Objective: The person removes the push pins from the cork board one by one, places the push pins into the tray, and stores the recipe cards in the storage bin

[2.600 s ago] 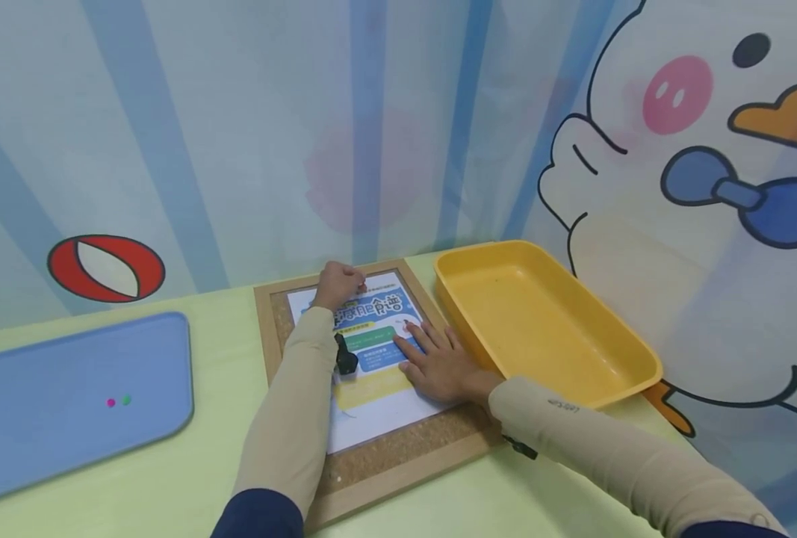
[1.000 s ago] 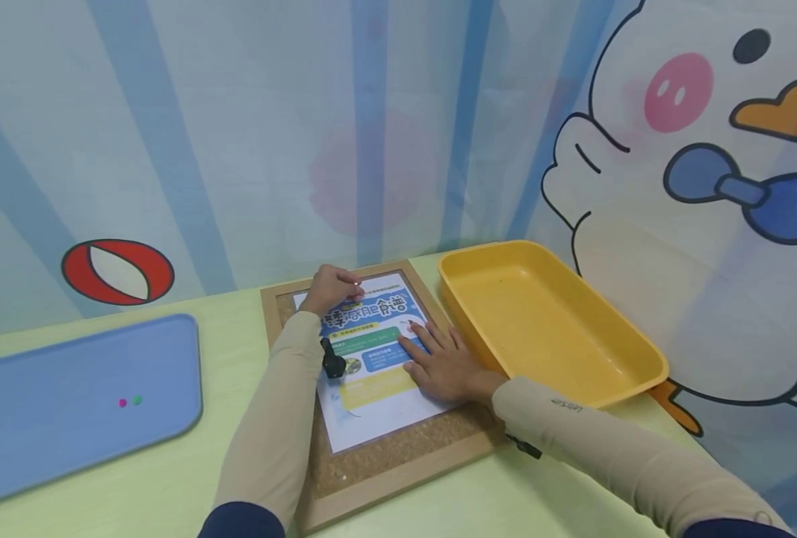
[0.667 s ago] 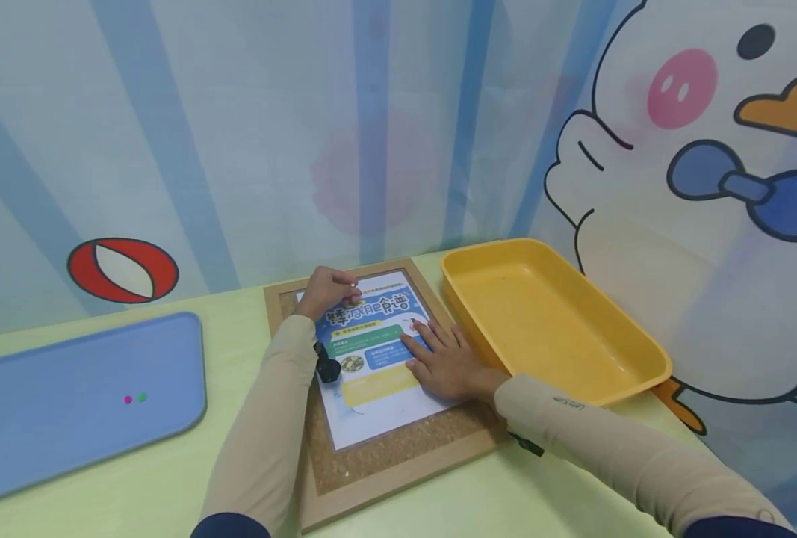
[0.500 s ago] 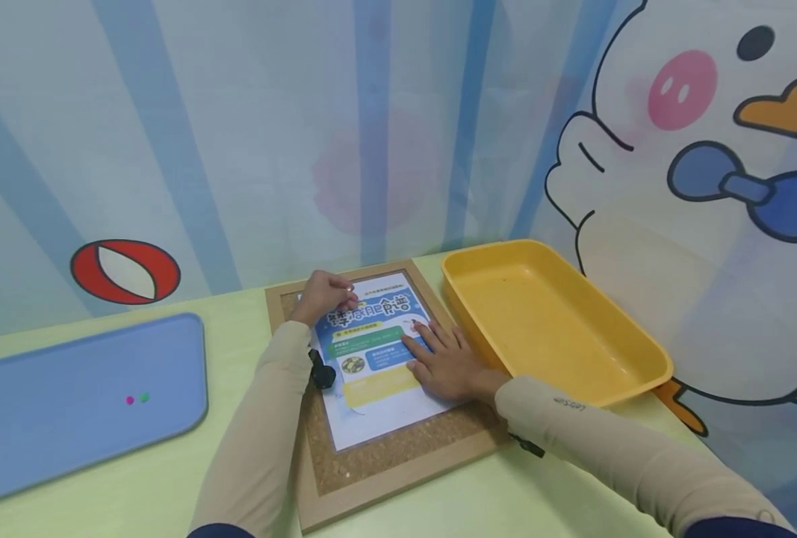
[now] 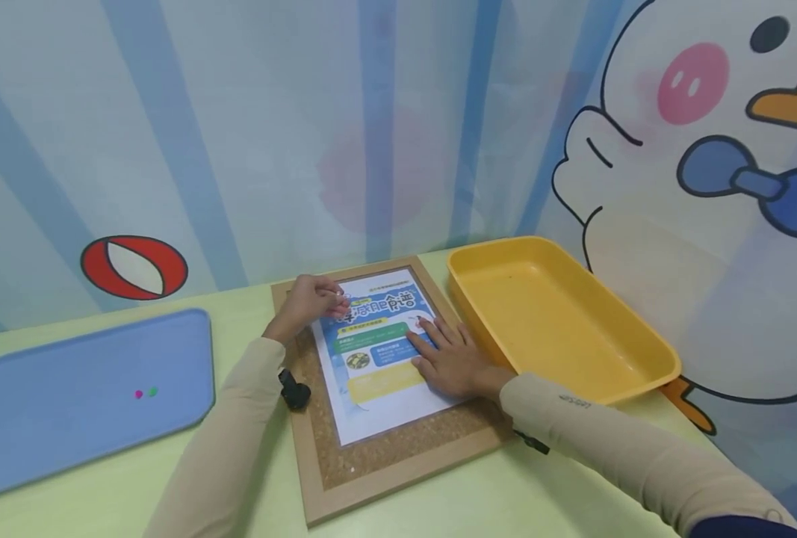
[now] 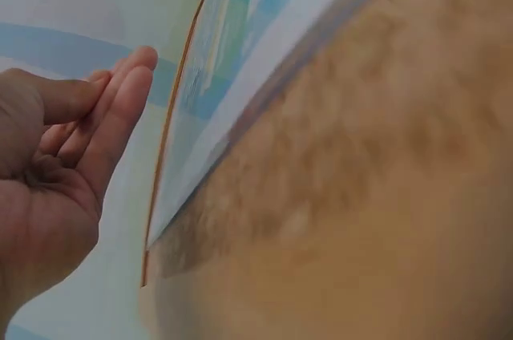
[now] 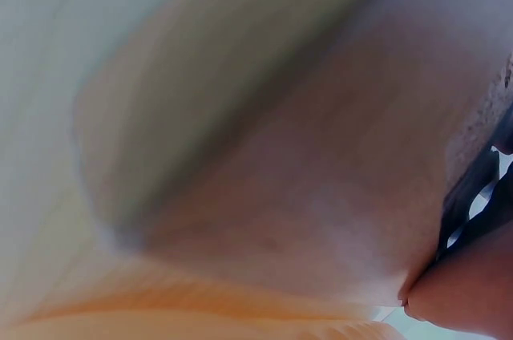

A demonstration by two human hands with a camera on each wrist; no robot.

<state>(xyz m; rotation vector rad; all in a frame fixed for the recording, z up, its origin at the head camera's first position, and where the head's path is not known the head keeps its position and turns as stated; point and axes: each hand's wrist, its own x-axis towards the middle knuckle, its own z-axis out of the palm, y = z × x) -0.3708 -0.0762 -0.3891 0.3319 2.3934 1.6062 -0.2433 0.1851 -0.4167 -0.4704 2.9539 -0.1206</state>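
A printed sheet [image 5: 379,427] with a blue heading lies on a wood-framed corkboard [image 5: 408,454]. My left hand [image 5: 309,302] is over the board's upper left corner, thumb and fingertips pinching a tiny pale thing, seemingly a pushpin [image 5: 340,293], mostly hidden. In the left wrist view the left hand [image 6: 76,139] has its thumb against the fingers, close beside the sheet [image 6: 256,75]. My right hand [image 5: 455,364] rests on the sheet's right side with fingers spread. The right wrist view is blurred and shows part of the right hand [image 7: 473,292].
To the left lies a blue tray [image 5: 89,418] bearing a small pink piece [image 5: 139,394] and a green piece [image 5: 153,391]. A yellow bin [image 5: 559,329] stands right of the board, close to the right forearm. Behind the table hangs a printed cloth [image 5: 264,134].
My left hand has shifted left from the sheet's top edge toward its upper left corner, still pinching. The right hand stays on the sheet. The view has shifted slightly.
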